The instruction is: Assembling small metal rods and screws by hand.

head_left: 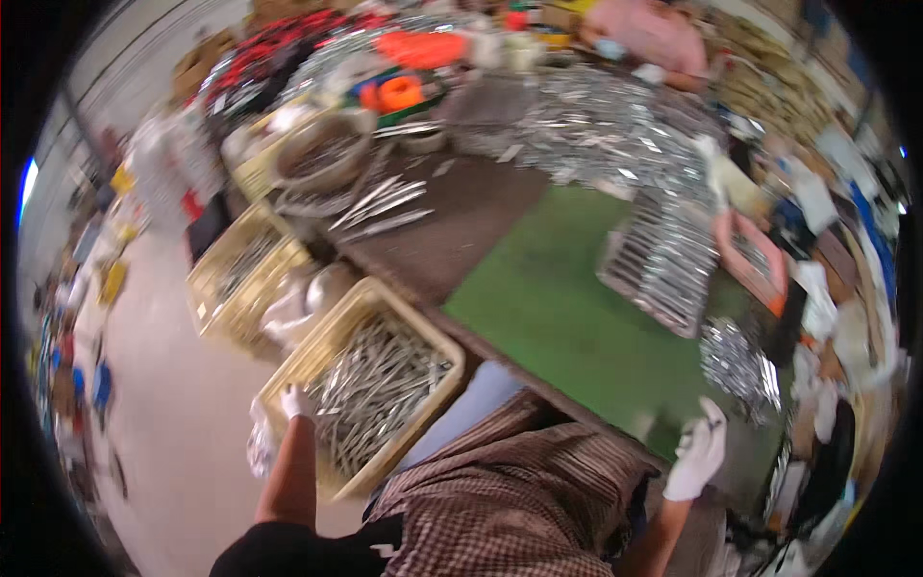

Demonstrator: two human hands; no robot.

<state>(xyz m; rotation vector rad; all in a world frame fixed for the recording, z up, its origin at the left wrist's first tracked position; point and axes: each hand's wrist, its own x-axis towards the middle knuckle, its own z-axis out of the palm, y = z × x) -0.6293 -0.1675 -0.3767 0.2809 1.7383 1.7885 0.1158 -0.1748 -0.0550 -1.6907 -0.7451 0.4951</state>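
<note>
Seen from the head camera, the gloved left hand reaches down into a yellow crate of long metal rods beside the table, fingers curled at the crate's near-left corner, touching the rods. The gloved right hand rests at the green table's near edge, closed on a small dark piece (too blurred to identify), with stacked shiny metal parts well beyond it.

crate: yellow plastic crate, tilted, beside the table
contents: long silvery metal pieces, heaped lengthwise inside
</note>
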